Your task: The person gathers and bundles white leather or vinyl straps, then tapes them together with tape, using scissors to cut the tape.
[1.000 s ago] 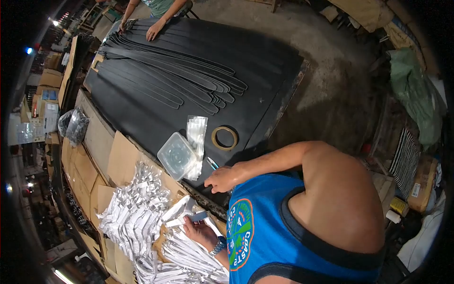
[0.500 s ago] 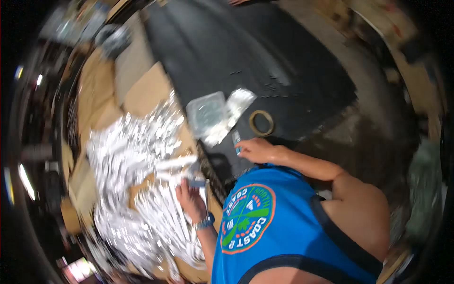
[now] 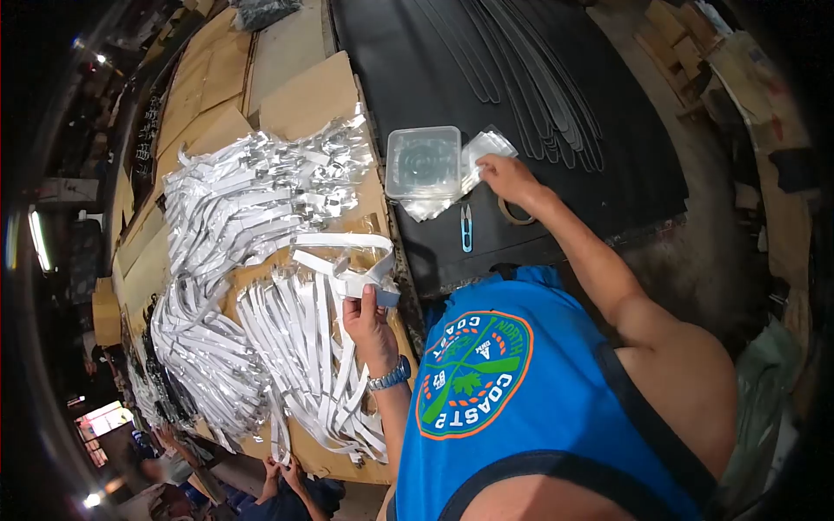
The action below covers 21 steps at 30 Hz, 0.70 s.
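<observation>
My left hand (image 3: 371, 328) pinches a white strap (image 3: 354, 282) at the edge of the cardboard. The strap loops up and to the left, over other white straps (image 3: 304, 330). My right hand (image 3: 507, 178) reaches to the clear plastic bags (image 3: 476, 156) beside a square clear container (image 3: 423, 163); its fingertips press on the bags. Small blue snips (image 3: 466, 230) lie on the black sheet below the container. A roll of tape (image 3: 519, 211) is partly hidden under my right forearm.
Bagged white straps (image 3: 261, 182) cover the cardboard (image 3: 308, 100) at the left. Long dark strips (image 3: 547, 113) lie on the black sheet (image 3: 391, 56). At the bottom left, another person's hands (image 3: 282, 471) touch the ends of the straps.
My right hand has let go of the snips, which now lie on the sheet, and has moved up to the plastic bags. My left hand still holds the strap.
</observation>
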### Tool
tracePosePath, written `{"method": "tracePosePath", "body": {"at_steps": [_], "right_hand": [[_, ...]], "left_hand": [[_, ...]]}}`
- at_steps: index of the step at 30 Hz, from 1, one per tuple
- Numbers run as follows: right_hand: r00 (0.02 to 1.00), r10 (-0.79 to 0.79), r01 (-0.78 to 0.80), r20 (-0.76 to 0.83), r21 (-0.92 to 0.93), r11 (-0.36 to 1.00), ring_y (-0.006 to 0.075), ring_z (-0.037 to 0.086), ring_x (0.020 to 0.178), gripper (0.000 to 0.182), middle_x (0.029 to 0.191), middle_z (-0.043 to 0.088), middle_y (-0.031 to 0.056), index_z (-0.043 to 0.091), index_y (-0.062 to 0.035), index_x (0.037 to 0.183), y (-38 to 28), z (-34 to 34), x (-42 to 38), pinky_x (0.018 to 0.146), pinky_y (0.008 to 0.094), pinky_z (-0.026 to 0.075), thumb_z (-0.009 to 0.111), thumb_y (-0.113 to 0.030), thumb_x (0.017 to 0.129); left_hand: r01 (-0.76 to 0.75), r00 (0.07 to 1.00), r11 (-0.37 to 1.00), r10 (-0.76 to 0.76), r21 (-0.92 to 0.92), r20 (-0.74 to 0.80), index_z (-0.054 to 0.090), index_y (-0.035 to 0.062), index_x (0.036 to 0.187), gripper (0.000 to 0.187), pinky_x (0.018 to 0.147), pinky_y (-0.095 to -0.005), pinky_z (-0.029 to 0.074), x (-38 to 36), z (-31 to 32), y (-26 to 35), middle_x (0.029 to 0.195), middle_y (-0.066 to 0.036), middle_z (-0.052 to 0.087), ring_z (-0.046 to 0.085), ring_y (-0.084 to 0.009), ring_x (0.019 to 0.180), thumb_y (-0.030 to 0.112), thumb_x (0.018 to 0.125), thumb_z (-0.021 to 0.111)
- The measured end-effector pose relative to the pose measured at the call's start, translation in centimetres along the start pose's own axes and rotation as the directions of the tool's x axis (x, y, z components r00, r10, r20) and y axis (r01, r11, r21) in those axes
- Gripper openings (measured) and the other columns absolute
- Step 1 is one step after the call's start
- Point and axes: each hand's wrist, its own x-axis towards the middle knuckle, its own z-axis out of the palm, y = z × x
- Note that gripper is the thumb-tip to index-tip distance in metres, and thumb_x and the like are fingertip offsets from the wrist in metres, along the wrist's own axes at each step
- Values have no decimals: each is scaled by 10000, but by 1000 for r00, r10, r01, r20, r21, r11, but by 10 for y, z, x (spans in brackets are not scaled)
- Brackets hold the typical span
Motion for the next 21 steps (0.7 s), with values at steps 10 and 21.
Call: {"method": "tracePosePath", "body": {"at_steps": [10, 21], "right_hand": [[998, 62, -63, 26, 36, 997, 367, 636, 999, 275, 1069, 665, 209, 670, -86, 1123, -11, 13, 3, 862, 417, 502, 554, -186, 894], [996, 90, -91, 10, 192, 977, 336, 587, 1139, 507, 1241, 608, 183, 434, -77, 1357, 5, 46, -3, 973, 415, 439, 594, -163, 884]], "left_hand": [[24, 999, 999, -26, 31, 43, 602, 69, 1089, 177, 742, -247, 491, 4, -5, 1, 1014, -17, 658, 618, -104, 875, 141, 931, 635], [51, 998, 999, -51, 10, 26, 598, 63, 1074, 168, 717, -249, 487, 4, 2, 5, 979, -13, 651, 614, -103, 840, 144, 932, 633]]}}
